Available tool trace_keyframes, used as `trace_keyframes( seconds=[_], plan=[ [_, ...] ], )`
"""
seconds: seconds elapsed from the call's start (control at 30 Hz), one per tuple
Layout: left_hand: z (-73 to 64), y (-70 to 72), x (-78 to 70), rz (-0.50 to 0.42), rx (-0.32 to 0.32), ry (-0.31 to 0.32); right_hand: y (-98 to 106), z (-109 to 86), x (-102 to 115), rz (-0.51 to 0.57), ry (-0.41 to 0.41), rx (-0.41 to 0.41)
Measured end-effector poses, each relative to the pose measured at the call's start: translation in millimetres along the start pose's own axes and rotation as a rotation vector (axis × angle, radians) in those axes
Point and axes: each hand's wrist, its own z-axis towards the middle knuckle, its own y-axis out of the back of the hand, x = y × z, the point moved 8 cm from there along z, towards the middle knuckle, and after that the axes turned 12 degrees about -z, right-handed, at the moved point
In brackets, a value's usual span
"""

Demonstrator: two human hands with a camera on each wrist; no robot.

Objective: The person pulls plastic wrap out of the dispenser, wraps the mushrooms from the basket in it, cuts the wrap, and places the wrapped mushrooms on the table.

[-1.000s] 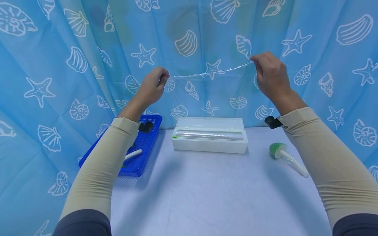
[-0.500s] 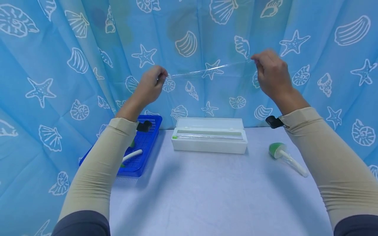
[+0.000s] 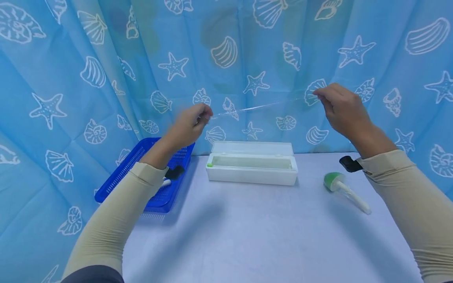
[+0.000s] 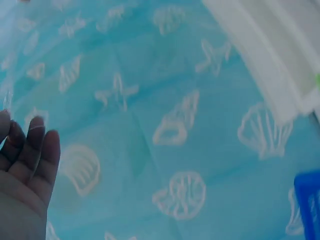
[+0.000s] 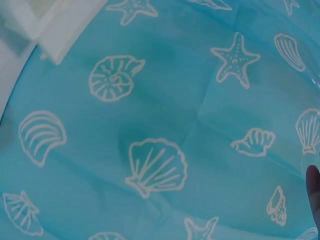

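Up in front of the curtain, a strip of clear plastic film (image 3: 255, 107) stretches between the two hands, its top edge showing as a thin shiny line. My left hand (image 3: 191, 122) pinches its left end between thumb and fingers. Higher up, my right hand (image 3: 345, 108) pinches the right end. In the left wrist view the other fingers of the left hand (image 4: 30, 170) are spread and loosely bent. Only a fingertip (image 5: 313, 192) of the right hand shows at the edge of the right wrist view. Below the film stands a white long box (image 3: 252, 177), lid raised.
A blue perforated basket (image 3: 129, 169) stands at the left, partly behind the left forearm, with a white stick-like piece (image 3: 166, 182) in it. On the table's right lies a green-domed item with a white stem (image 3: 355, 199). The shell-patterned curtain (image 3: 255, 47) hangs behind.
Both hands have come down with the film, the left shifting slightly right and the right hand further right. The bright streak seen at the box's opening no longer shows.
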Motion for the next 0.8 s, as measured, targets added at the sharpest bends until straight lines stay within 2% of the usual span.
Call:
trace_keyframes(
  seconds=[0.1, 0.2, 0.3, 0.37, 0.47, 0.6, 0.7, 0.8],
  plan=[
    [-13.2, -22.4, -9.3, -0.119, 0.062, -0.02, 5, -12.8, -6, -0.014, 0.005, 0.023],
    [-31.7, -46.4, -18.0, -0.228, 0.127, -0.02, 13, -28.4, -8, -0.004, 0.052, -0.002],
    [-55.8, -65.6, -26.2, -0.275, 0.182, -0.023, 22, -49.6, -1, 0.023, 0.138, -0.041],
    [-71.5, -72.4, -30.2, -0.283, 0.213, -0.015, 31, -65.3, 8, 0.029, 0.188, -0.05],
    [-92.5, -71.4, -34.1, -0.237, 0.245, 0.0, 47, -87.9, 31, 0.001, 0.251, -0.035],
    [-113.3, -55.3, -37.9, -0.171, 0.277, 0.046, 67, -112.5, 67, 0.002, 0.283, 0.0],
    [-127.2, -44.6, -39.1, -0.134, 0.335, 0.082, 75, -128.4, 91, 0.073, 0.295, 0.034],
    [-140.8, -42.1, -35.2, -0.102, 0.42, 0.135, 76, -145.4, 112, 0.161, 0.314, 0.074]
  ],
)
